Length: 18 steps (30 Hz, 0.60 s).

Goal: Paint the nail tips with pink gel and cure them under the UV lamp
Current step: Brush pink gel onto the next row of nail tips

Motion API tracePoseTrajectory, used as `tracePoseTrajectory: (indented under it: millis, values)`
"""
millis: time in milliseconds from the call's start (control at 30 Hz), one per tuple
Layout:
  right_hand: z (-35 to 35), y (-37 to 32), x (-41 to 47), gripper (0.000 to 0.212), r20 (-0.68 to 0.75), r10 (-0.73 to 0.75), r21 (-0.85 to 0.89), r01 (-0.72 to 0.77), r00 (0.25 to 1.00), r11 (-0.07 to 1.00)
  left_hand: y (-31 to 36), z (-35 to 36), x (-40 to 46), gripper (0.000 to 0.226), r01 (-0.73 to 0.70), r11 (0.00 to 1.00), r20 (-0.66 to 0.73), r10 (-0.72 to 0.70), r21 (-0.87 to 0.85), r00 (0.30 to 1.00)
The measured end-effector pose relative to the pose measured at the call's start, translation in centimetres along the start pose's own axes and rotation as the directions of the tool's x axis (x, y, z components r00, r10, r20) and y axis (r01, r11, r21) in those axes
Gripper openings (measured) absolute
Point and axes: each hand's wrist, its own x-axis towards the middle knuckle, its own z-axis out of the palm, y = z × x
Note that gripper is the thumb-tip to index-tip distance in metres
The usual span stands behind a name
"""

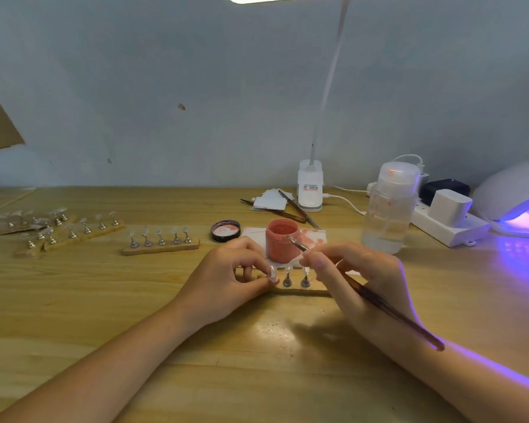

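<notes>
An open jar of pink gel (282,243) stands on a stained white tissue (313,238) at the table's middle. Just in front of it lies a wooden strip (306,290) with clear nail tips on metal stands (287,277). My left hand (226,280) pinches the leftmost nail tip (271,272) on that strip. My right hand (361,276) holds a thin brush (388,309), its bristle end up by the jar's rim. The UV lamp (513,198) glows purple at the far right.
The jar's black lid (225,230) lies left of the jar. More strips of nail tips (161,239) (55,228) sit to the left. A clear bottle (390,206), power strip (449,222), desk lamp base (310,186) and tweezers (297,209) stand behind.
</notes>
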Motion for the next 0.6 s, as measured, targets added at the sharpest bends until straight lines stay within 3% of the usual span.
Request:
tracePoseTrajectory:
  millis: [133,233,367,600]
  values:
    - [-0.07,0.09,-0.71,0.054,-0.001,-0.016,0.074,0.016,1.0,0.997,0.09,0.16,0.01,0.017,0.025,0.994,-0.066,-0.033,-0.109,0.997]
    - [0.02,0.43,-0.96,0.056,-0.012,0.0,0.146,0.002,1.0,0.989,0.07,0.33,0.03,0.015,0.07,0.986,-0.039,-0.077,-0.154,0.996]
    - [0.27,0.67,-1.0,0.051,0.045,-0.053,0.022,0.052,0.998,0.998,-0.22,0.19,0.11,0.014,0.123,0.957,-0.024,-0.134,-0.264,0.991]
    - [0.47,0.76,-0.91,0.053,0.046,-0.042,-0.052,0.044,0.998,0.998,-0.37,0.15,0.24,0.017,0.132,0.95,-0.003,-0.138,-0.282,0.99]
